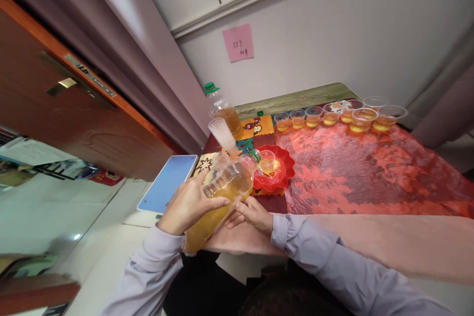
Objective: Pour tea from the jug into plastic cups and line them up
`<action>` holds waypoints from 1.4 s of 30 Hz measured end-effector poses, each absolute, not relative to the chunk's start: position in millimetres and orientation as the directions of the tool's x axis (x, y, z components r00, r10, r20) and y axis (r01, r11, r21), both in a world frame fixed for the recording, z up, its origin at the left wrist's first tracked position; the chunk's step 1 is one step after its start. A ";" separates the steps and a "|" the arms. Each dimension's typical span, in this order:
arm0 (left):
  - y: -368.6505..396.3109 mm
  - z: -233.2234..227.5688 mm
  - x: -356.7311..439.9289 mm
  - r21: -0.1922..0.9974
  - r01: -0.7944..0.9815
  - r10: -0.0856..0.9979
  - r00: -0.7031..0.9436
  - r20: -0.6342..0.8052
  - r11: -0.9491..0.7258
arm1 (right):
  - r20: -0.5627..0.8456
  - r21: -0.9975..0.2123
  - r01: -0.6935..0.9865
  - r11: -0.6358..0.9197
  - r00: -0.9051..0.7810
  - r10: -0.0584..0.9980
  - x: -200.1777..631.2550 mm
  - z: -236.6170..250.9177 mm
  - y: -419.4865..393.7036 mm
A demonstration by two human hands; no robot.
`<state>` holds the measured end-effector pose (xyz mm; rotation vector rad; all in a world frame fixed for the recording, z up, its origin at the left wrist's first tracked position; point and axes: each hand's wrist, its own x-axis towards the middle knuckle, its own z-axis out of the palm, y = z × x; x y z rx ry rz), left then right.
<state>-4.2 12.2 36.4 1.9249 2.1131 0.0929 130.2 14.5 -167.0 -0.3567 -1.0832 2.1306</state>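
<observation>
Pale wall [326,24], wooden door [55,123], tiled floor [107,242], mauve curtain [159,59]

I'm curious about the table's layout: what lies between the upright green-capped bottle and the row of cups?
Patterned covering, with a small green cap by its back edge; the head view shows this.

that tilted bottle [233,181] looks like clear, glossy plastic, the red dish [286,172] smooth, shiny plastic too. thin plastic cups [313,119] near the far edge of the table [370,242] stand on a slick, glossy covering [355,173]; the door [111,128] seems polished wood.
</observation>
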 end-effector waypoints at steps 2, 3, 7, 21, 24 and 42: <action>12.2 36.4 -4.4 0.239 0.965 0.985 -0.071 -0.156 0.107 | 0.070 -0.790 -0.468 -0.397 -0.711 0.700 130.5 -166.7 14.6; 12.3 36.2 -4.6 0.241 0.965 0.986 -0.070 -0.151 0.106 | 0.071 -0.789 -0.469 -0.397 -0.711 0.700 130.7 -166.5 14.6; 12.7 35.0 -5.5 0.241 0.965 0.987 -0.068 -0.146 0.103 | 0.083 -0.782 -0.481 -0.397 -0.712 0.698 130.8 -166.2 14.5; 12.2 31.9 -7.8 0.260 0.963 0.990 -0.033 -0.138 0.068 | 0.086 -0.797 -0.478 -0.369 -0.696 0.713 131.2 -166.7 15.0; 11.4 20.6 -15.3 0.326 0.945 0.998 0.002 -0.065 0.019 | 0.085 -0.804 -0.486 -0.341 -0.663 0.744 132.5 -166.3 16.3; -34.9 -82.1 -52.5 0.621 0.778 0.897 -0.207 0.390 -0.090 | 0.204 -0.909 -0.416 0.004 -0.438 0.875 134.6 -171.5 25.1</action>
